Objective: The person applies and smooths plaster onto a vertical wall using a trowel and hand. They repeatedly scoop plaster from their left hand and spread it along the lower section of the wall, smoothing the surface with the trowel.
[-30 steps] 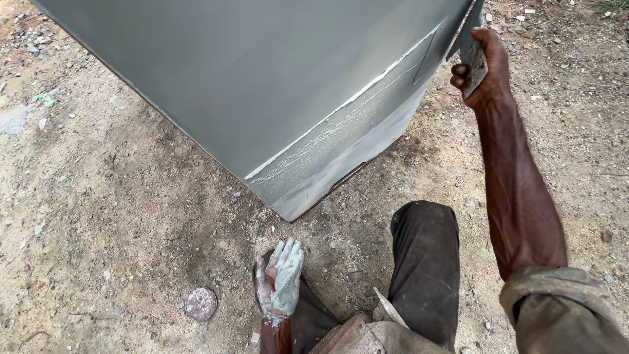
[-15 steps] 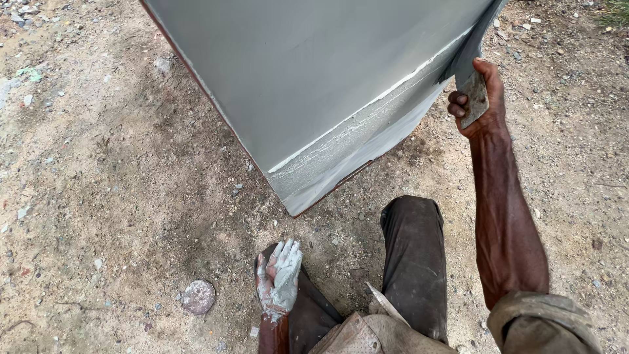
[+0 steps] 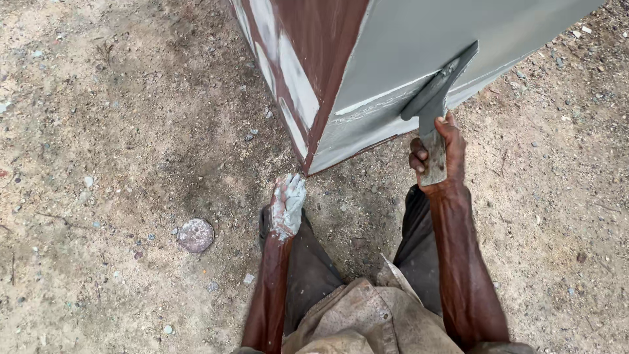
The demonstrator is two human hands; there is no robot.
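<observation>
A large metal box [image 3: 419,46] stands on the dirt, its right face coated in grey filler and its left face reddish-brown with pale filler patches. My right hand [image 3: 438,154] grips the handle of a putty knife [image 3: 436,95], whose wide blade lies flat against the grey face near the bottom edge. My left hand [image 3: 287,204], smeared with pale grey filler, hangs with fingers apart just below the box's lower corner and holds nothing.
Bare, gritty dirt ground [image 3: 111,144] with small stones surrounds the box. A round flat stone-like disc [image 3: 195,235] lies on the ground left of my left hand. My dark trouser legs [image 3: 314,275] and khaki shirt fill the bottom middle.
The view has swung right, showing the box's corner and brown side. My right hand has come down and inward with the putty knife along the grey face. My left hand has risen toward the corner.
</observation>
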